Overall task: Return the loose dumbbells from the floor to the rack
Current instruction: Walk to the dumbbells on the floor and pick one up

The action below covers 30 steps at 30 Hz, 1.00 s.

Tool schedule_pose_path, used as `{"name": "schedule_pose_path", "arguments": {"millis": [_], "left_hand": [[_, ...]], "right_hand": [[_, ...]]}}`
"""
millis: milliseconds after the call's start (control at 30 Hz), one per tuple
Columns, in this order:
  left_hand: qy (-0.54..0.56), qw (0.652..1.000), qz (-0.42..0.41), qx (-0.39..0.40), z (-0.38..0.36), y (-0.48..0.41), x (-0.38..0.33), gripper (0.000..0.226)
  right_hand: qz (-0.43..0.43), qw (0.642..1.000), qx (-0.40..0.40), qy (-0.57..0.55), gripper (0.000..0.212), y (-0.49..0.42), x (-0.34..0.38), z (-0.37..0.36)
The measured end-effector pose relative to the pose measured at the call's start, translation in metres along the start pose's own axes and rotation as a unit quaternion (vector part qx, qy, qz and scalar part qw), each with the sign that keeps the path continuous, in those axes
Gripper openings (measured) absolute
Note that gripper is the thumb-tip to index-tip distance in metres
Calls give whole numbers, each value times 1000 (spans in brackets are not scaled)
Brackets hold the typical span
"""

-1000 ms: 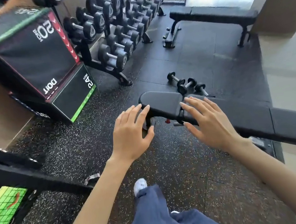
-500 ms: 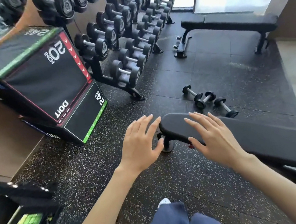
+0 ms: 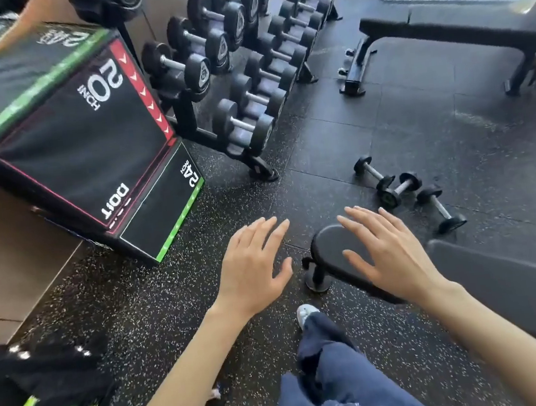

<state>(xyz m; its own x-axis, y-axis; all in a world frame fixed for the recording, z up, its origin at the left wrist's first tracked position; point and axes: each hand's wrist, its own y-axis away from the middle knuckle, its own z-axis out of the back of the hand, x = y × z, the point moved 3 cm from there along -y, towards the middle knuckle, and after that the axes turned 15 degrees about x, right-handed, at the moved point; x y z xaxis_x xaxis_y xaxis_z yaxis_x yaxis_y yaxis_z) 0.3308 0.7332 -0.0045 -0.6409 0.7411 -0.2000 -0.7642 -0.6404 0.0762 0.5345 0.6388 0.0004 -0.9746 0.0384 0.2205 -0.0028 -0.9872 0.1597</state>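
Both hands are empty: the left hand (image 3: 253, 267) and the right hand (image 3: 387, 253) hang palm-down in the air with fingers spread, gripping nothing. Underfoot is a black rubber floor (image 3: 417, 127) laid in tiles, speckled nearer the camera, with bright windows at the far end of the room. 3 loose dumbbells (image 3: 404, 188) lie on that floor ahead and right of the right hand, well apart from it. The left 2 touch at their ends in a V; the third lies just right of them, its handle running from upper left to lower right. The dumbbell rack (image 3: 234, 84) stands to the upper left, its tiers full of larger dumbbells stretching away toward the windows. Beside the rack's near end sits a black plyo box (image 3: 88, 139) marked 20 and 24 inch. A padded bench (image 3: 506, 280) lies between the person and the loose dumbbells, its rounded end under the right hand. A second bench (image 3: 453, 28) stands farther back.
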Motion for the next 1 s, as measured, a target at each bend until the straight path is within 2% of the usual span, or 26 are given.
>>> {"name": "schedule_pose_path", "arguments": {"millis": [167,300,467,633,1000], "left_hand": [[-30,999,-13,25,16,-81,38,55],[-44,998,11,36,27,-143,63,55],[-34,998,10,56,28,-201,94,54],[-40,996,-33,78,24,-255,149,54],[-36,979,-183,80,68,-394,265,52]], "right_hand": [[-13,1000,-10,-18,53,-81,-37,20],[-15,999,-26,-26,53,-140,-57,32],[-29,999,-6,-31,53,-197,-68,29],[-67,997,2,-49,54,-253,-76,27],[-183,978,-57,-89,50,-391,-65,47]]}}
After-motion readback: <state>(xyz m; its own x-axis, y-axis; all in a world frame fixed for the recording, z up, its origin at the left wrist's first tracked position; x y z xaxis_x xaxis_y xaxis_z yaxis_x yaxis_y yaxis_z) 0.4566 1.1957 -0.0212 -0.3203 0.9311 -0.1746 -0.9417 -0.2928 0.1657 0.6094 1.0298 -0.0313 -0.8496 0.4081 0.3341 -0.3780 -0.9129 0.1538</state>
